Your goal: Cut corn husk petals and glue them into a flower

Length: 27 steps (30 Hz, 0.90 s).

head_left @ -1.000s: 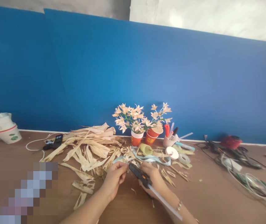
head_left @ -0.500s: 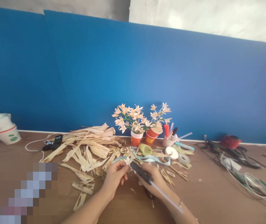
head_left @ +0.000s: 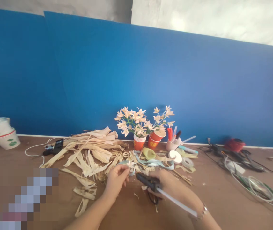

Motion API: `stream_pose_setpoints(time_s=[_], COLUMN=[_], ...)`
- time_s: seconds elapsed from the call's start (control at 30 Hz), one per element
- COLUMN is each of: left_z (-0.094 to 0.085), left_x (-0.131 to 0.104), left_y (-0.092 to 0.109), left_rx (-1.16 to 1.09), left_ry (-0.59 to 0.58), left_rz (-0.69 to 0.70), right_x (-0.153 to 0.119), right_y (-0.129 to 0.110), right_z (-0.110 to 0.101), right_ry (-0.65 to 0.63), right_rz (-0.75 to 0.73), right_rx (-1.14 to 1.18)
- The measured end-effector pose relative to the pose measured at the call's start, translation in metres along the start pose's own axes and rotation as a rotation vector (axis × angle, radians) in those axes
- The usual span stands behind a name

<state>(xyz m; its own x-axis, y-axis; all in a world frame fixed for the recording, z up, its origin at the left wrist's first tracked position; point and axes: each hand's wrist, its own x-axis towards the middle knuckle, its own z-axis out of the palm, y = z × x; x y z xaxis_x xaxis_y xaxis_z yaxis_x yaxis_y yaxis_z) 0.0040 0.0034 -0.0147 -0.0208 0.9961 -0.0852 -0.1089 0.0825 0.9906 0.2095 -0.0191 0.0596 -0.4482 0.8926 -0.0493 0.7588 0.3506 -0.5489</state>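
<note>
My left hand pinches a small pale flower made of husk-like petals at its fingertips. To its right, my right hand is wrapped round a black glue gun. A translucent glue stick sticks out of its back end, towards my right wrist. The gun's nozzle points at the flower, with a small gap between them. Just behind my hands lie light blue ribbon and a yellow-green cup on its side.
Dried husks spread over the left of the brown table. Red cups with pale flowers stand against the blue partition. Cables and a red object lie right, a white cup far left.
The glue gun has drawn back from the flower, right and slightly down, with my right hand turning and more glue stick showing. My left hand has barely moved.
</note>
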Motion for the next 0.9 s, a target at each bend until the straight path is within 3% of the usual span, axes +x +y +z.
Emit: stream_pose_setpoints(time_s=[0.13,0.2,0.3,0.43,0.63,0.83,0.9], left_z=[0.001,0.003,0.004,0.003,0.004,0.004,0.004], left_x=[-0.001,-0.002,-0.001,-0.001,-0.005,-0.005,-0.004], left_y=[0.004,0.001,-0.006,-0.003,0.006,0.005,0.006], left_rx=[-0.1,-0.059,0.013,-0.019,-0.125,-0.127,-0.133], left_ry=[-0.031,-0.1,-0.158,-0.106,-0.045,-0.043,-0.041], left_rz=[0.001,-0.011,-0.034,-0.036,-0.018,-0.027,-0.026], right_x=[0.009,0.012,0.006,-0.016,-0.03,-0.034,-0.037], right_y=[0.007,0.003,-0.007,0.008,0.068,0.097,0.106], right_z=[0.0,0.0,-0.004,-0.015,-0.041,-0.049,-0.048], right_ry=[0.22,0.261,0.107,-0.129,0.125,0.021,0.052], right_rz=[0.252,0.216,0.037,-0.011,0.42,0.682,0.688], right_rx=[-0.199,-0.098,0.145,0.141,-0.131,-0.239,-0.253])
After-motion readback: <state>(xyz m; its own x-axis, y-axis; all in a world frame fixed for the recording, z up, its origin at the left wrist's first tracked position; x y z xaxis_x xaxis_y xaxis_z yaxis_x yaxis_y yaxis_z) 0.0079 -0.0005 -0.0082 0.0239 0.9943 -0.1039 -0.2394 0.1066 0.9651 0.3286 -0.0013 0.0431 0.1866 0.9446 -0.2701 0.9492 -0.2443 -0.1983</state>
